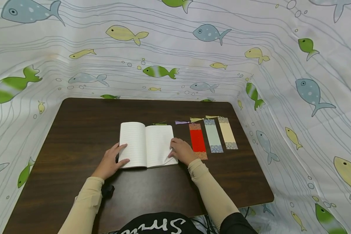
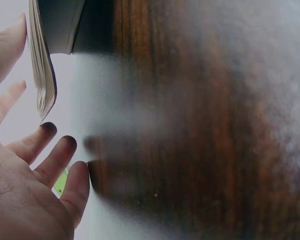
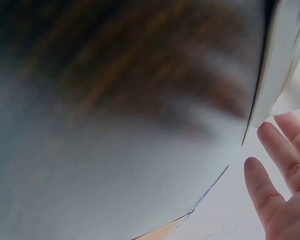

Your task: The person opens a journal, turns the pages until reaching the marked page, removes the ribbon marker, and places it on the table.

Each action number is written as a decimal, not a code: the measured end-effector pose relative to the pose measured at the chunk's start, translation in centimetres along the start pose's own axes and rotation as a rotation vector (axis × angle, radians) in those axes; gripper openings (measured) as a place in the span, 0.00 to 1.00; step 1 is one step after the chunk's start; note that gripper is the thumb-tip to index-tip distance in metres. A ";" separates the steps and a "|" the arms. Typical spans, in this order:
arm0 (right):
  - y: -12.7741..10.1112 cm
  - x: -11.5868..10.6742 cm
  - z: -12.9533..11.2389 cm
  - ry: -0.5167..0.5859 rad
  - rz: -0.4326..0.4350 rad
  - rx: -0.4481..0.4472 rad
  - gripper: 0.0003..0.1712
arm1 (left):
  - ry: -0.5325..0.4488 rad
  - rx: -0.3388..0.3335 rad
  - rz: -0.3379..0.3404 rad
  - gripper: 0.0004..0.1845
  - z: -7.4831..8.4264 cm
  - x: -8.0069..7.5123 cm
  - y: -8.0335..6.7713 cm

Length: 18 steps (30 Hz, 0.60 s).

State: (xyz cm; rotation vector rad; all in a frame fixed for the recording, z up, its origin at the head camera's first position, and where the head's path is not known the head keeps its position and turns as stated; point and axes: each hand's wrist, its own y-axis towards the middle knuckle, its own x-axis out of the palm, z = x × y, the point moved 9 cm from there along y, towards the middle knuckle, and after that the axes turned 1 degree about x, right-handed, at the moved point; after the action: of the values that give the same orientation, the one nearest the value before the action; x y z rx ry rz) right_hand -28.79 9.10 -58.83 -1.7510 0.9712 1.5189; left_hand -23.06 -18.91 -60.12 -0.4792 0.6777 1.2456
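An open notebook (image 1: 133, 143) lies on the dark table, lined on its left page and pale on its right. My left hand (image 1: 111, 161) rests at its left edge, thumb and one finger over the page. In the left wrist view the left hand's other fingers (image 2: 55, 160) extend loosely beside the notebook's page block (image 2: 45, 75). My right hand (image 1: 182, 151) is at the right edge and pinches the right page (image 1: 161, 143), whose lower corner curls up by the thumb. Part of the right hand (image 3: 285, 175) shows beside the page edges (image 3: 277, 65) in the right wrist view.
Right of the notebook lie a red bookmark (image 1: 198, 139), a pale green bookmark (image 1: 213, 136) and a cream bookmark (image 1: 228, 134), all tasselled. A green tassel (image 1: 159, 123) sticks out behind the notebook's top edge. A fish-patterned cloth (image 1: 175, 48) surrounds the wooden table (image 1: 84, 130).
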 end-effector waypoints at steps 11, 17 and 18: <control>-0.6 -0.2 1.0 0.444 0.072 0.128 0.14 | -0.005 -0.007 -0.009 0.40 0.0 -0.1 -0.1; -0.8 -0.2 1.9 0.849 0.124 0.250 0.38 | -0.003 -0.003 -0.005 0.39 -0.1 0.0 -0.1; -0.8 -0.2 2.1 0.919 0.137 0.277 0.41 | -0.004 -0.002 -0.002 0.39 -0.1 0.0 -0.2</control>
State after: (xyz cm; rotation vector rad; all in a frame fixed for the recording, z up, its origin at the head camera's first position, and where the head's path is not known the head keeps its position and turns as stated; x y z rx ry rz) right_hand -29.25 11.28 -58.94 -2.2118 1.6615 0.5341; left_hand -22.93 -19.01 -60.25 -0.4785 0.6723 1.2447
